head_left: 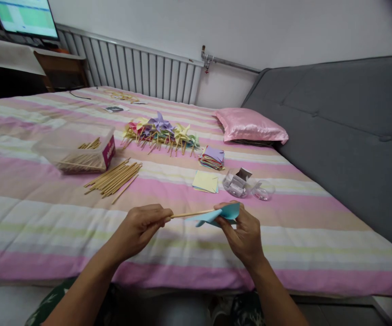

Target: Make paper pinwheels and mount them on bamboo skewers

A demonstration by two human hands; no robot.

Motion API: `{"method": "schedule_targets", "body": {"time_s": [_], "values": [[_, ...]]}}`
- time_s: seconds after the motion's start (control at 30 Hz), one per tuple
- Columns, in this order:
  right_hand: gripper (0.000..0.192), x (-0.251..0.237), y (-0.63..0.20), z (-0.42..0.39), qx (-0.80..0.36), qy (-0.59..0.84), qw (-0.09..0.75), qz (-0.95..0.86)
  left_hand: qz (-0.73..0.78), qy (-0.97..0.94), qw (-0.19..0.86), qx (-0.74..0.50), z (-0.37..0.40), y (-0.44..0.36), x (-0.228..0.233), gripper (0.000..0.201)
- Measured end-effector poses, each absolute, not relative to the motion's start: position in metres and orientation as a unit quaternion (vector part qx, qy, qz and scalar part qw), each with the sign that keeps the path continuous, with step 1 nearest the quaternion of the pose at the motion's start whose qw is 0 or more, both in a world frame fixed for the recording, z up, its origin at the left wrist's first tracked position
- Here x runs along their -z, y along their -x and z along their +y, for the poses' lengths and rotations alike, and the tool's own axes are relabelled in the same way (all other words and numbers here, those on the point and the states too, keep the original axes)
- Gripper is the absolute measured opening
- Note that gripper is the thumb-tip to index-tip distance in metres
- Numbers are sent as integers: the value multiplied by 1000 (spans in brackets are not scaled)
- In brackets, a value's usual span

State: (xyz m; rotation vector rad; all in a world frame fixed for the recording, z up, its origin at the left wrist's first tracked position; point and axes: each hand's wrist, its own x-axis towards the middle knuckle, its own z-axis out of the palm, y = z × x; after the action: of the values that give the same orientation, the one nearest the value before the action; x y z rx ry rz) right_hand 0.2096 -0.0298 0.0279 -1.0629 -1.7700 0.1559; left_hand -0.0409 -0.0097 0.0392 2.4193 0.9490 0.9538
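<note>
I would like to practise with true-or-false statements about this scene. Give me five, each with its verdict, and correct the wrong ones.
1. The left hand holds a thin stick. True.
2. The right hand holds yellow paper. False: the right hand holds blue paper.
3. A pink pillow lies beside the gray headboard. True.
4. The plastic box stands right of the pinwheels. False: the plastic box stands left of the pinwheels.
5. Loose sticks lie on the striped cover. True.

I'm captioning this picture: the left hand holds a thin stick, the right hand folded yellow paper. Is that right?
Not quite: the head view shows the folded paper in the right hand is blue. The left hand holds a thin stick.
</note>
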Motion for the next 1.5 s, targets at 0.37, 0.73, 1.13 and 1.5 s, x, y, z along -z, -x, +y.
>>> {"method": "schedule_targets", "body": {"time_s": [0.37,0.73,1.13,1.5], "values": [[12,-23,-209,-27,-131,472,495,-717,341,-853,199,-342,-9,38,-39,23],[8,-20,-210,-24,-120,486,501,-706,332,-855,205,-342,-8,34,-36,24],[12,-16,-212,-21,-110,519,465,-708,336,-841,270,-327,-4,29,-25,26],[13,-12,-211,-16,-196,528,481,-672,383,-787,370,-310,-4,21,-22,28]]}}
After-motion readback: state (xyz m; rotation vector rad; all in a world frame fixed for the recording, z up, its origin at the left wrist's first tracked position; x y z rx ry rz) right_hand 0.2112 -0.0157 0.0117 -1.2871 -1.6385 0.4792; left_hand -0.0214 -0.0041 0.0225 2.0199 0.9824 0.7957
